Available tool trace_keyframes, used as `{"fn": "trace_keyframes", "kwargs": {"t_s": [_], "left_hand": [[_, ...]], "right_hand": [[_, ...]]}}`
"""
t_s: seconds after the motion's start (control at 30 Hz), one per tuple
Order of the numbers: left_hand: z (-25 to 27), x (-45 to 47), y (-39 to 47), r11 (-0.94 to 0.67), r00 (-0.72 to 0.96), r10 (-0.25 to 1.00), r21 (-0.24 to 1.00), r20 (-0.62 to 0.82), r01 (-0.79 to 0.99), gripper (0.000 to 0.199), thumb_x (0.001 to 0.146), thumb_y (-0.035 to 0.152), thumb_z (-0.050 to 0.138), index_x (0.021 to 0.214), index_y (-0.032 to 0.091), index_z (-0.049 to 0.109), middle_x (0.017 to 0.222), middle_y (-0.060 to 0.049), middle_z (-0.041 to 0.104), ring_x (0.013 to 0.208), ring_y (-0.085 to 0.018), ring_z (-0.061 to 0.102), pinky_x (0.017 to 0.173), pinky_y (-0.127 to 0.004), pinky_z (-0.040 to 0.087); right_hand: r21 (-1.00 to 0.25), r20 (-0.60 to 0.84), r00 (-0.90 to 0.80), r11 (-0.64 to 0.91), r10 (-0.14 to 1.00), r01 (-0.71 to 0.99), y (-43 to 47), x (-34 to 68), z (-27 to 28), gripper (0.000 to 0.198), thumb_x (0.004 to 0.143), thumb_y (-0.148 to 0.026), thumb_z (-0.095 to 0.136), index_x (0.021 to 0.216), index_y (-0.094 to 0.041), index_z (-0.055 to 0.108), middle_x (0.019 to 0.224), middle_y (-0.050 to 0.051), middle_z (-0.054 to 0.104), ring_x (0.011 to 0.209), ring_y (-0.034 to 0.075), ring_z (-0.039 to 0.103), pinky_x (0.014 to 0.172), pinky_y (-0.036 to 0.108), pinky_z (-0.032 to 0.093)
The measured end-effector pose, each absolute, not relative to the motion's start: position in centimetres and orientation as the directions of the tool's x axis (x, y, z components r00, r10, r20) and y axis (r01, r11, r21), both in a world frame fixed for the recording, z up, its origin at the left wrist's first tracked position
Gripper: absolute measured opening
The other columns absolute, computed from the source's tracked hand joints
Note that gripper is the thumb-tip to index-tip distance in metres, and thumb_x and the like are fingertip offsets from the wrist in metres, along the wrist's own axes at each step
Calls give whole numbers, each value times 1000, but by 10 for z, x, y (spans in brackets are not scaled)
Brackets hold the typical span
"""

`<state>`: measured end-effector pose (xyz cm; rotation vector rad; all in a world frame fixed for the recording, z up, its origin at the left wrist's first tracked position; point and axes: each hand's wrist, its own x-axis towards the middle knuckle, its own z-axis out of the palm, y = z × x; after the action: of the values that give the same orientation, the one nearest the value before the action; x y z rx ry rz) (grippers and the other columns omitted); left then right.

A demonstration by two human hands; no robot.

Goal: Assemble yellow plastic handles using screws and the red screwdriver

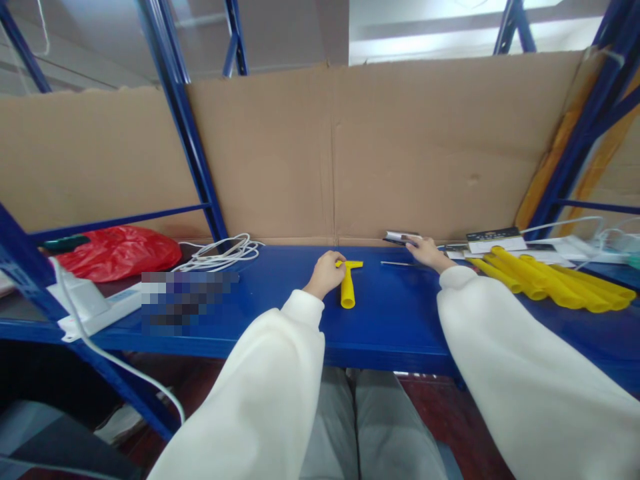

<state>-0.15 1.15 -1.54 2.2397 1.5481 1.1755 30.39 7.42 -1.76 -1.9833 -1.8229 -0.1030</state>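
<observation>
My left hand (pixel 327 272) pinches one end of the crossbar of a yellow T-shaped plastic piece (pixel 348 290). The piece's hollow, wider stem points toward me on the blue shelf. Farther back and to the right, my right hand (pixel 429 253) has its fingertips closed on a small flat silver-and-black object (pixel 400 237) by the cardboard; its exact kind is unclear. A thin metal rod (pixel 397 264) lies on the shelf between the two hands, nearer the right one.
Several yellow tubes (pixel 555 280) lie at the right, before a black-and-white box (pixel 494 240). On the left are a red plastic bag (pixel 125 253), coiled white cable (pixel 220 253) and a white power strip (pixel 107 310). A cardboard panel (pixel 400 153) stands along the back between blue posts.
</observation>
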Motion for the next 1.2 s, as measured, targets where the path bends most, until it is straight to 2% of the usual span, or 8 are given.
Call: {"fn": "trace_keyframes", "kwargs": {"t_s": [0.13,0.33,0.5,0.6,0.73,0.87,1.0,1.2], "left_hand": [[-13,0,11,-434,98,869,654,484,620,16,84,15,66,96,18,75,106,-8,76,104,-22,70,100,-33,53],[-4,4,4,-366,58,928,869,369,333,30,88,26,70,114,11,71,106,-13,77,101,-22,72,83,-28,57],[-4,0,4,-348,122,937,900,327,263,28,89,32,69,109,12,72,96,-10,78,81,-20,75,60,-22,53],[-4,-3,6,-352,120,935,914,334,204,24,88,32,70,99,11,73,95,-11,78,73,-18,74,59,-23,53],[0,-5,3,-337,81,940,940,332,50,22,84,33,74,89,12,73,100,-12,78,70,-16,73,58,-23,51],[3,-6,-3,-327,106,935,938,339,-113,23,78,33,79,82,12,71,94,-10,78,63,-12,70,52,-18,48],[5,-4,-7,-298,116,939,933,325,-199,19,75,28,81,79,12,70,87,-8,77,59,-12,68,51,-20,48],[5,-2,-5,-279,64,955,951,289,-133,17,82,15,72,98,14,67,87,-7,77,54,-11,65,52,-21,46]], "right_hand": [[-413,419,148,42,896,910,63,282,-14,56,100,-48,43,152,-31,49,147,15,44,143,33,40,116,51,36],[-325,561,-203,439,803,838,37,239,-24,55,99,-45,45,150,-25,52,149,14,40,145,29,38,122,46,28],[-288,624,-386,659,679,694,22,217,-31,52,99,-46,45,147,-29,56,147,13,45,142,29,42,123,50,28],[-372,634,-348,666,691,646,16,211,-29,50,98,-43,50,145,-27,57,148,13,48,143,28,42,123,49,28],[-647,602,-177,605,779,464,15,209,-24,52,95,-40,56,144,-25,53,148,14,55,128,25,59,113,49,43],[-857,488,-58,490,871,161,15,211,-21,39,87,-38,69,121,-21,61,120,12,74,105,23,72,97,44,54],[-899,432,-6,431,902,-82,10,212,-18,32,76,-35,81,100,-22,64,107,7,78,104,21,73,95,39,54],[-880,463,45,466,885,-89,13,213,-18,29,68,-39,87,79,-21,66,86,3,78,92,20,75,95,37,54]]}}
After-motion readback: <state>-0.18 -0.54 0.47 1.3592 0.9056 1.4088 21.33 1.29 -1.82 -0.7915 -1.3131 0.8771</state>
